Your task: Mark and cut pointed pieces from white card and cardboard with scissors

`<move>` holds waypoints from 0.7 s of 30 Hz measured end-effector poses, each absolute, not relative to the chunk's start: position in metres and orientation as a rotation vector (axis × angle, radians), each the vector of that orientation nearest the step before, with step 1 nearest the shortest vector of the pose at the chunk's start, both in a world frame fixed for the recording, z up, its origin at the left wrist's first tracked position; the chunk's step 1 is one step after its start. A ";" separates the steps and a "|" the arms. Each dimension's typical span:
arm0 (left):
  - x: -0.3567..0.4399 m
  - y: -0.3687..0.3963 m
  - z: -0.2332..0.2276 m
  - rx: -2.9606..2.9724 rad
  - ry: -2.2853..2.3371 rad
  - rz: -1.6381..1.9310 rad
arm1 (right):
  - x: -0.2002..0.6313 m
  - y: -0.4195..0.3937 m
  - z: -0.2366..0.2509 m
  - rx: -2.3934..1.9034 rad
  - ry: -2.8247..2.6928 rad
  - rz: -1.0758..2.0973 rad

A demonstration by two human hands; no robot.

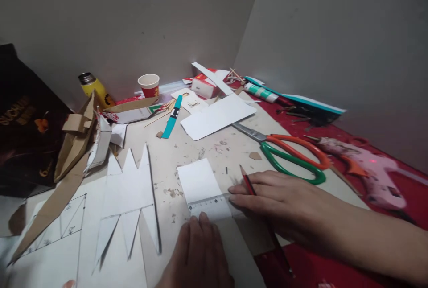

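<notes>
Grey walls corner a scrap-strewn tabletop (207, 150), where my left hand (197, 257) presses flat, fingers together, on a clear ruler (212, 205) laid across a white card strip (200, 181) at centre. My right hand (277, 199), at three o'clock, pinches a red pencil (249, 185). I judge the card light, stiff and creasable, best held flat near its edge; scissors (287, 154) lie at two o'clock.

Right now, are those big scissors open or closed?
Closed, it seems: the scissors lie flat on the table, orange and green handles close together and the visible blades together as one.
</notes>
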State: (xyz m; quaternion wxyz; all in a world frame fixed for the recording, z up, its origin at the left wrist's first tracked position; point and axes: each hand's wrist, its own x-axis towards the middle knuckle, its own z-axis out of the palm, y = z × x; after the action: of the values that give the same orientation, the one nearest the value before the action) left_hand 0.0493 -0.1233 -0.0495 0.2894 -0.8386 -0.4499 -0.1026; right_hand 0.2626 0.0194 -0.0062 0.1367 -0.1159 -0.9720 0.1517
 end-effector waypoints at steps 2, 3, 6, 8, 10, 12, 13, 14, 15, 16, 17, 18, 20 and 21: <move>0.047 -0.124 -0.050 -2.270 -1.191 -0.231 | 0.263 0.020 -0.008 -0.324 -2.828 0.428; 0.047 -0.124 -0.050 -2.289 -1.190 -0.213 | 0.264 0.021 -0.009 -0.327 -2.842 0.427; 0.046 -0.124 -0.050 -2.341 -1.194 -0.203 | 0.267 0.021 -0.013 -0.349 -2.861 0.423; 0.046 -0.124 -0.048 -2.367 -1.201 -0.225 | 0.269 0.022 -0.013 -0.374 -2.864 0.437; 0.046 -0.124 -0.044 -2.385 -1.204 -0.245 | 0.270 0.022 -0.013 -0.393 -2.864 0.451; 0.046 -0.123 -0.041 -2.393 -1.208 -0.244 | 0.270 0.022 -0.011 -0.411 -2.872 0.463; 0.045 -0.123 -0.039 -2.395 -1.208 -0.228 | 0.270 0.022 -0.010 -0.417 -2.875 0.467; 0.045 -0.123 -0.038 -2.397 -1.207 -0.212 | 0.270 0.022 -0.009 -0.423 -2.878 0.471; 0.044 -0.122 -0.036 -2.399 -1.201 -0.200 | 0.270 0.022 -0.008 -0.426 -2.880 0.474; 0.044 -0.122 -0.036 -2.403 -1.191 -0.193 | 0.271 0.022 -0.008 -0.426 -2.879 0.473; 0.043 -0.121 -0.035 -2.410 -1.178 -0.189 | 0.271 0.022 -0.008 -0.422 -2.878 0.471; 0.042 -0.120 -0.034 -2.420 -1.163 -0.192 | 0.271 0.022 -0.008 -0.420 -2.876 0.467; 0.040 -0.118 -0.033 -2.439 -1.115 -0.228 | 0.273 0.021 -0.007 -0.410 -2.863 0.446; 0.040 -0.117 -0.032 -2.449 -1.097 -0.251 | 0.275 0.022 -0.007 -0.411 -2.854 0.431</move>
State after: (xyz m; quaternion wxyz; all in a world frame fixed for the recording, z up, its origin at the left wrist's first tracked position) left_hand 0.0398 -0.1169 -0.0322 0.2213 -0.8861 -0.3970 -0.0907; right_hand 0.2746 0.0215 -0.0065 0.1128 -0.1399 -0.9727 0.1470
